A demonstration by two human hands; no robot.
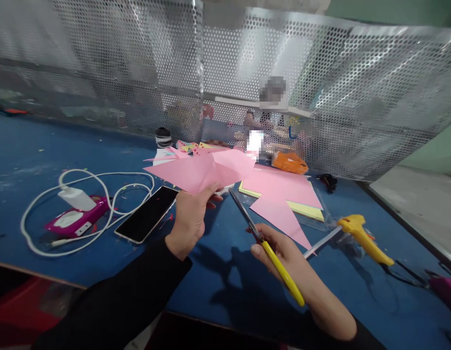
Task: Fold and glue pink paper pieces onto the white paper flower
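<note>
Pinching the folded pink paper in the left grip, thumb on top by the lower edge, and holding it raised above the table. Holding the yellow-handled scissors in the right grip, wrapped around the handles, and aiming the blades up and leftward toward the paper's lower edge, near the left thumb. Showing the blades as one narrow line, so looking nearly or fully closed; not being able to tell touching from just short of touching at this angle.

Judging by the pose, probably trimming the pink paper. For good work, pinching close to the cutting line without crushing the folds, turning the paper with the left grip rather than twisting the right wrist, and opening the blades wide before taking long, smooth strokes. Above all, tucking the left fingertips behind the blades' path, being so near the scissor tips here.

Cutting best over bare table, clear of the pointed pink piece and the paper stack, for fear of nicking either. Also minding the elbow room beside the smartphone on the left and the hot glue gun on the right.
</note>
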